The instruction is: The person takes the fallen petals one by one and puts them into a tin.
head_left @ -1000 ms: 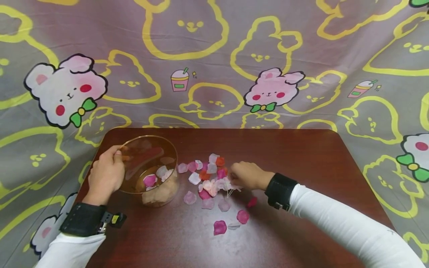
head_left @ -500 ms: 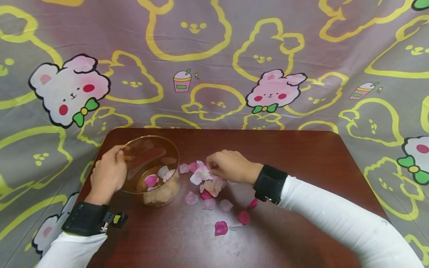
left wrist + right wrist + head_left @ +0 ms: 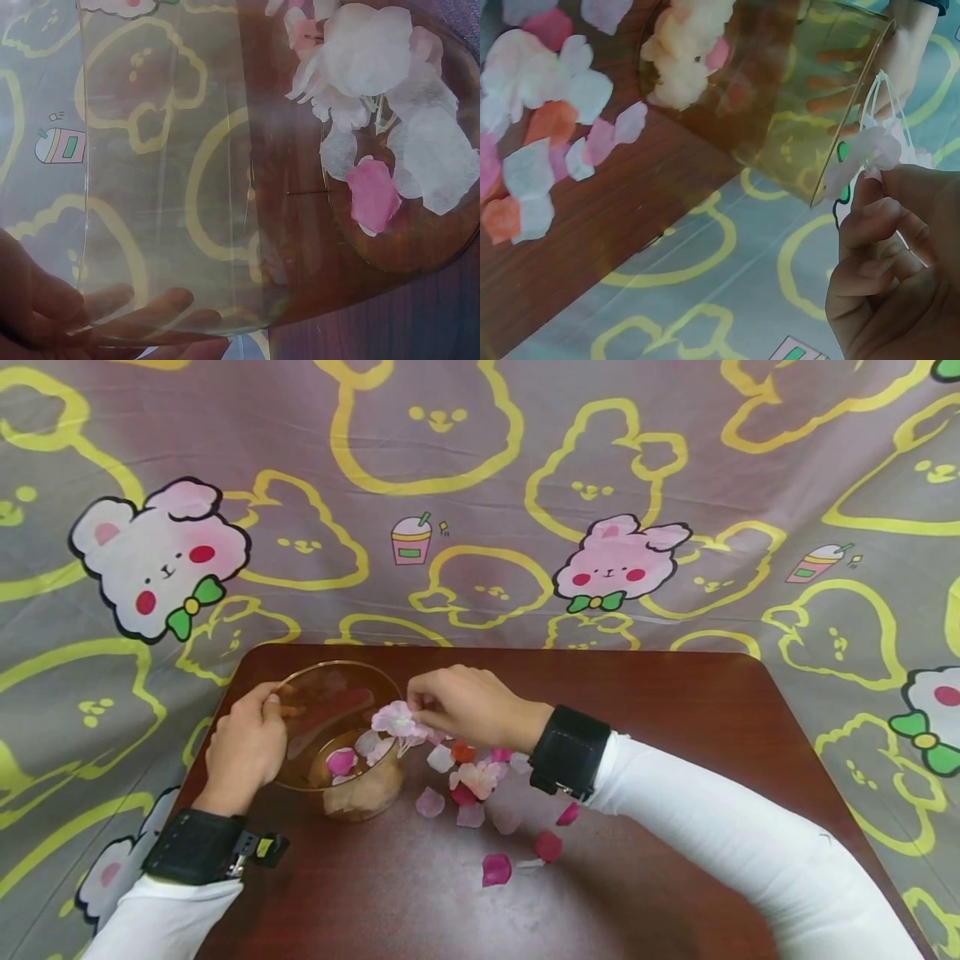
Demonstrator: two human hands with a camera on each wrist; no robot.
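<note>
My left hand (image 3: 247, 743) grips the near-left rim of a see-through amber container (image 3: 318, 714), its fingers showing through the wall in the left wrist view. Several white petals (image 3: 442, 157) and one magenta petal (image 3: 341, 762) lie inside. At the right side of the rim, my right hand (image 3: 472, 702) pinches a pale pink artificial flower (image 3: 395, 720) between thumb and forefinger. Thin white stems (image 3: 881, 94) show on it in the right wrist view. Under and beside the right hand lie loose petals, among them an orange one (image 3: 462, 752) and a peach-coloured flower (image 3: 477, 779).
Several petals are scattered over the dark red-brown table (image 3: 637, 693), with a magenta petal (image 3: 496, 869) nearest the front. A grey cloth (image 3: 480, 468) with yellow cartoon outlines hangs behind the table and along its sides.
My right hand has lifted from the petal pile with the pale pink flower and moved left to the container's rim. The left hand and the container have stayed about where they were.
</note>
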